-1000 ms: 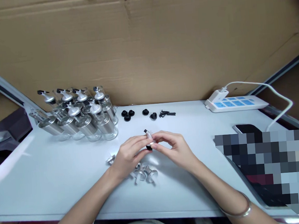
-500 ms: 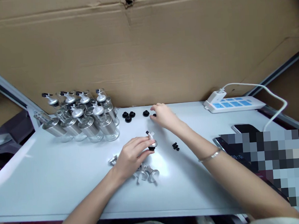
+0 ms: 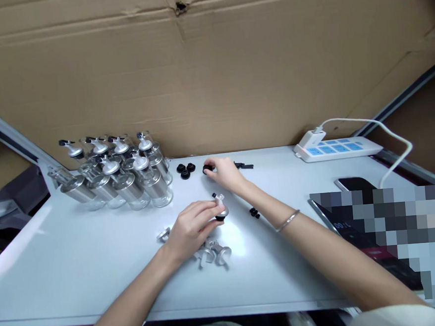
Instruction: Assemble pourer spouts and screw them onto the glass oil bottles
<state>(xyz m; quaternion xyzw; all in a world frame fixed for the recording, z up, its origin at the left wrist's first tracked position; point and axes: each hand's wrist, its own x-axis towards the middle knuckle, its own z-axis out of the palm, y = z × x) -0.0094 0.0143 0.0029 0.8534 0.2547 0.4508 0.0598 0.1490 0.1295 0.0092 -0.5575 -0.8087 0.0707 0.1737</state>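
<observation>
My left hand [image 3: 192, 227] pinches a silver pourer spout [image 3: 223, 211], its black tip up and a black ring beneath its rim. Farther back, the fingers of my right hand [image 3: 221, 173] are closed around a black rubber stopper [image 3: 207, 169] at the tabletop. Three more black stoppers [image 3: 186, 174] sit to its left. Behind the right hand lie thin black strips [image 3: 244, 166]. Several silver spout tops [image 3: 222, 254] lie below my left hand, which partly hides them. Small black caps [image 3: 255, 213] rest beside my right forearm.
Several glass bottles with metal bands [image 3: 156, 186] stand at the back left, some fitted with spouts. A power strip [image 3: 337, 148] with a plugged-in charger and white cable lies at the back right. Phones [image 3: 356, 185] lie at the right. A cardboard wall [image 3: 211, 74] closes off the back.
My right hand has moved left from the black strips to the black stopper, and its fingers have closed on it. My left hand still holds the pourer spout. The view has shifted slightly.
</observation>
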